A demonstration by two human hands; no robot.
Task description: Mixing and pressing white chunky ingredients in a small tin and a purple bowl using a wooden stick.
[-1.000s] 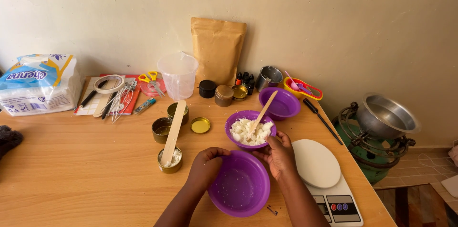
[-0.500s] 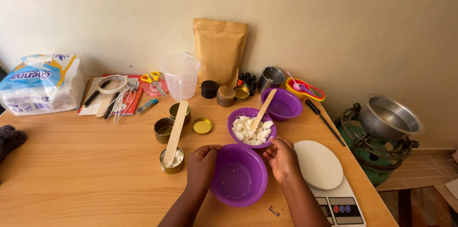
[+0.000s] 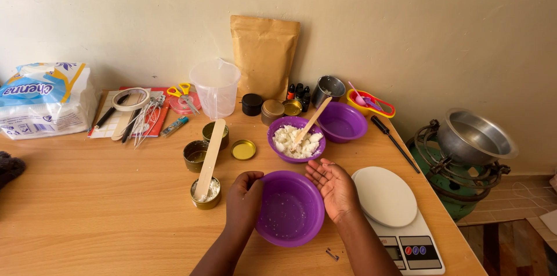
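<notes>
Leaning against wall: brown pouch [image 3: 264,55]

The purple bowl [image 3: 289,209] was a round plastic one, standing upright on the wooden table [image 3: 87,206], just left of the white kitchen scale [image 3: 391,212] and almost touching its round platform. It was nearly empty: only small white crumbs and smears stayed on its inner bottom. Its left rim was covered by the left hand [image 3: 243,200], which gripped it, and its upper right rim was touched by the right hand [image 3: 333,186], which lay open between the bowl and the scale.
</notes>
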